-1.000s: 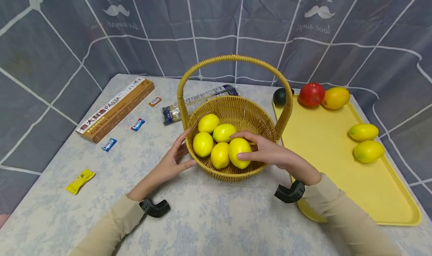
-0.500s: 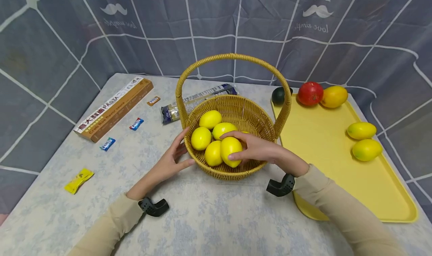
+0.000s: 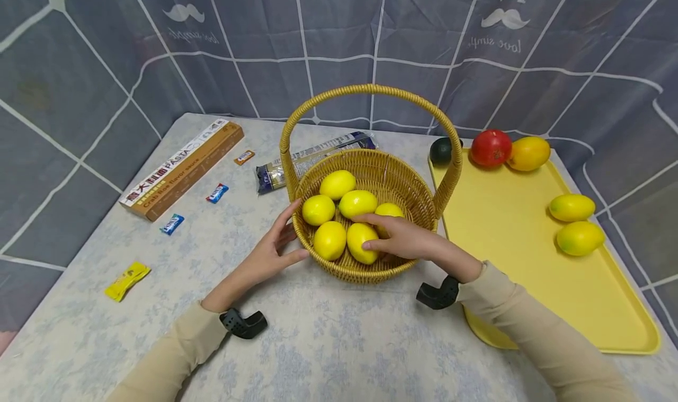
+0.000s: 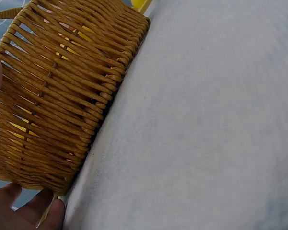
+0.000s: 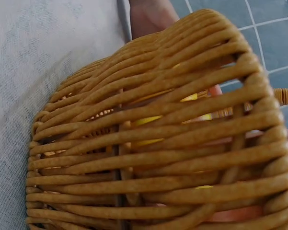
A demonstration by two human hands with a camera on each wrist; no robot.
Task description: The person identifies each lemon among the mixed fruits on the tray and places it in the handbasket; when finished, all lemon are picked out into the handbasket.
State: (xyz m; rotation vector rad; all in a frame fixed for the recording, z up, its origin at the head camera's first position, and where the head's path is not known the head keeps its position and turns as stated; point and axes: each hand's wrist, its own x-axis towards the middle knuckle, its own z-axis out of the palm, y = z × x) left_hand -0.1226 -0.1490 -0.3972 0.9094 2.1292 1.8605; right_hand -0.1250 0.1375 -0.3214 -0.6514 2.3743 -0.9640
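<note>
Head view, as I watch: the right grip [image 3: 406, 237] curls part-closed round a lemon [image 3: 358, 242], probably light, firm, slick and best pinched across its middle, inside the basket [image 3: 365, 276], while the left grip [image 3: 268, 256] spreads loosely against the basket's side.

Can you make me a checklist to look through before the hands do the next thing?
1. Basket standing upright: ok, it sits level on the table.
2. Basket steadied: ok, the left hand touches its side.
3. Lemons inside the rim: ok, the six that show are all in.
4. Front lemon let go: cannot tell; the right hand has thumb and fingertips around it.
5. Handle off the fruit: ok, it arches above.
6. Tray empty: not ok, fruit lies on it.
</note>
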